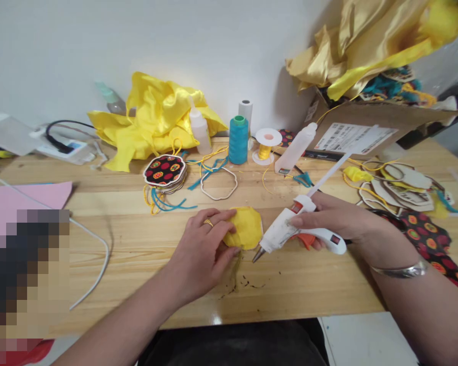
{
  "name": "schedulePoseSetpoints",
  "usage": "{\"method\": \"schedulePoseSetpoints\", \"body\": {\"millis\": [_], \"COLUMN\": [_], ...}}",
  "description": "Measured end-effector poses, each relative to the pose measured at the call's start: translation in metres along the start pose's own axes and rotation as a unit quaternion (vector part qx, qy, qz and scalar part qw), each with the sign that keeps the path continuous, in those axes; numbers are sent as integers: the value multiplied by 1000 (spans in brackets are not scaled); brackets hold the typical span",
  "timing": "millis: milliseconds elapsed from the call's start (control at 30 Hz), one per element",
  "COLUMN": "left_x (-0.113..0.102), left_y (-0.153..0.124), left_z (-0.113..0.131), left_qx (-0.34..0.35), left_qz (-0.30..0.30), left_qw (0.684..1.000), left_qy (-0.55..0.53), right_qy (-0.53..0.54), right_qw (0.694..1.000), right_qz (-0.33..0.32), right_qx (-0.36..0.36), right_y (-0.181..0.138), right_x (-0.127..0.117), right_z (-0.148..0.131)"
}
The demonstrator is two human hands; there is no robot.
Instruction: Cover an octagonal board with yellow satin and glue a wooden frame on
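My left hand (206,244) grips the left edge of a small yellow fabric-covered piece (248,227) on the wooden table, thumb below and fingers on top. In my right hand (324,223) is a white hot glue gun (286,229), held from above with a clear glue stick (332,173) jutting out of its back. Its metal nozzle points down and left, close to the lower right edge of the yellow piece. An orange trigger shows under the gun's body. Whether glue is coming out cannot be seen.
Behind my hands are a scalloped wooden ring (236,184), a stack of patterned pieces (165,171), a teal thread cone (238,141), a yellow thread spool (265,151) and a squeeze bottle (295,150). A cardboard box (408,119) stands back right; a white cable (106,254) runs along the left.
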State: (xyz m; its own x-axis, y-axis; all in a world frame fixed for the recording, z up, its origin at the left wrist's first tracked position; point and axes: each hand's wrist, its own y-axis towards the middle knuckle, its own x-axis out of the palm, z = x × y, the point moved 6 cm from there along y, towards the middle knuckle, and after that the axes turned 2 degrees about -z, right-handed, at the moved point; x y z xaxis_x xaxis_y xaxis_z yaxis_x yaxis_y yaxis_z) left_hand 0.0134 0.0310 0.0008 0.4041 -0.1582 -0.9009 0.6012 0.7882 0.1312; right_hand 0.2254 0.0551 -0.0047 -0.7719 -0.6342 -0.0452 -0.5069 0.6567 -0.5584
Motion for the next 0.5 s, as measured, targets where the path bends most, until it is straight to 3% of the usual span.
{"method": "schedulePoseSetpoints", "body": {"millis": [500], "left_x": [0], "left_y": [0], "left_z": [1], "left_qx": [1], "left_qz": [5], "left_qw": [1000], "left_qy": [0], "right_qy": [-82], "right_qw": [996], "right_qz": [29], "right_qx": [-27], "right_y": [7], "right_x": [2], "right_z": [-2]}}
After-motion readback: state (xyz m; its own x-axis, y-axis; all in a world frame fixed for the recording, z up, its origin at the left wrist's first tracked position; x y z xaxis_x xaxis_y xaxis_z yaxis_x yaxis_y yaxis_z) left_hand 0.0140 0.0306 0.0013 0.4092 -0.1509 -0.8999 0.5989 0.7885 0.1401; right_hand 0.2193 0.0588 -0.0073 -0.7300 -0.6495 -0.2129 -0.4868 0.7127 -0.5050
